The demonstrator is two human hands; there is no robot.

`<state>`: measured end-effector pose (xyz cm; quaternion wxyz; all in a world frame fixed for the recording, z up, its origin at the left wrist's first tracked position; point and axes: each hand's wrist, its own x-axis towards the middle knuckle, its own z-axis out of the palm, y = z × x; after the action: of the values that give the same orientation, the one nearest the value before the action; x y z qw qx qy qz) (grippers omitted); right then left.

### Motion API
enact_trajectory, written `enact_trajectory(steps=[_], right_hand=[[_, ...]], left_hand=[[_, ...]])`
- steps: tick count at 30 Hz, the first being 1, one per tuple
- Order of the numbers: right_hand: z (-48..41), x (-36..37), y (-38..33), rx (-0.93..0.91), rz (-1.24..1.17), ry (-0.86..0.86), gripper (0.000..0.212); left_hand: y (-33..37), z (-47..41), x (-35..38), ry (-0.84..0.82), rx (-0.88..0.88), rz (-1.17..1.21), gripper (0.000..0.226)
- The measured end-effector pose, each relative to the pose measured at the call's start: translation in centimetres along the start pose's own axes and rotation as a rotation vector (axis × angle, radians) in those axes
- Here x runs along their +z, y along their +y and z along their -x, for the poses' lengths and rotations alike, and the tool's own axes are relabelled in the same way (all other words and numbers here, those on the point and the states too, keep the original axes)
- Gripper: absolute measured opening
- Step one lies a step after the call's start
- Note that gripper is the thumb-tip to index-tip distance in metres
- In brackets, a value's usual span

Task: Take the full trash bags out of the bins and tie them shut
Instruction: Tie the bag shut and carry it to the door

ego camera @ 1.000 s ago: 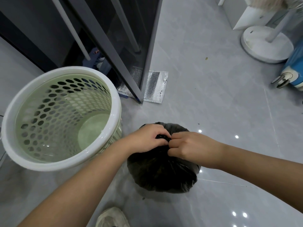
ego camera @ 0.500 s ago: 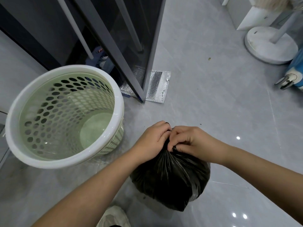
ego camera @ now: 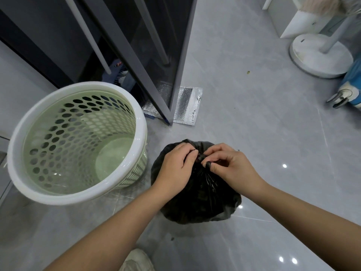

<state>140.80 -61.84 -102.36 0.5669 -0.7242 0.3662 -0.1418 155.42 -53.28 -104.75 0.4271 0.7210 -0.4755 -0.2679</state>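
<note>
A full black trash bag [ego camera: 203, 200] rests on the grey floor, its top gathered into a tight neck. My left hand [ego camera: 176, 169] pinches the neck from the left. My right hand [ego camera: 228, 166] grips it from the right, with a strip of black plastic wound round one fingertip. The two hands meet over the bag's top and hide the knot area. To the left stands a pale green perforated bin [ego camera: 78, 143] with a white rim, upright and with no bag in it.
A dark glass door frame [ego camera: 175, 75] and a silver foil pad [ego camera: 185, 106] lie beyond the bag. A white round fan base [ego camera: 320, 55] and a blue wheeled item [ego camera: 351, 90] sit far right. My shoe [ego camera: 136, 261] shows at the bottom edge.
The bag was lifted a little half a second ago and now sits lower again. My right fingers have opened out and a strip of the bag now wraps one fingertip.
</note>
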Motion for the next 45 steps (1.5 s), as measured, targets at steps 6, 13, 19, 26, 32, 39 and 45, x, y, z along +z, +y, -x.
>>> enact_trajectory(steps=[6,13,19,26,32,39,45], right_hand=[[-0.1,1.0,0.5,-0.070,0.117,0.104,0.023],[-0.6,1.0,1.2,-0.019,0.101,0.177,0.027],[-1.4,0.2,0.8,0.052,-0.101,0.128,0.033],[-1.1,0.3,0.5,0.144,-0.201,0.109,0.020],[-1.0,0.3,0.5,0.037,0.046,0.054,0.024],[-1.0,0.5,1.3,-0.120,0.270,0.080,0.021],[-1.2,0.5,1.4,-0.156,0.207,0.129,0.017]], left_hand=[[1.6,-0.7,-0.6,-0.092,-0.586,0.445,0.023],[2.8,-1.1,-1.9,-0.100,-0.747,1.078,0.021],[1.5,-0.1,-0.9,-0.133,-0.114,0.061,0.043],[-0.1,-1.5,-1.3,-0.172,0.285,-0.443,0.022],[0.5,-1.6,-1.4,-0.310,-0.006,-0.251,0.014],[1.3,-2.9,-1.1,-0.437,-0.752,0.393,0.031],[1.3,-2.6,-2.2,-0.577,-0.942,0.887,0.035]])
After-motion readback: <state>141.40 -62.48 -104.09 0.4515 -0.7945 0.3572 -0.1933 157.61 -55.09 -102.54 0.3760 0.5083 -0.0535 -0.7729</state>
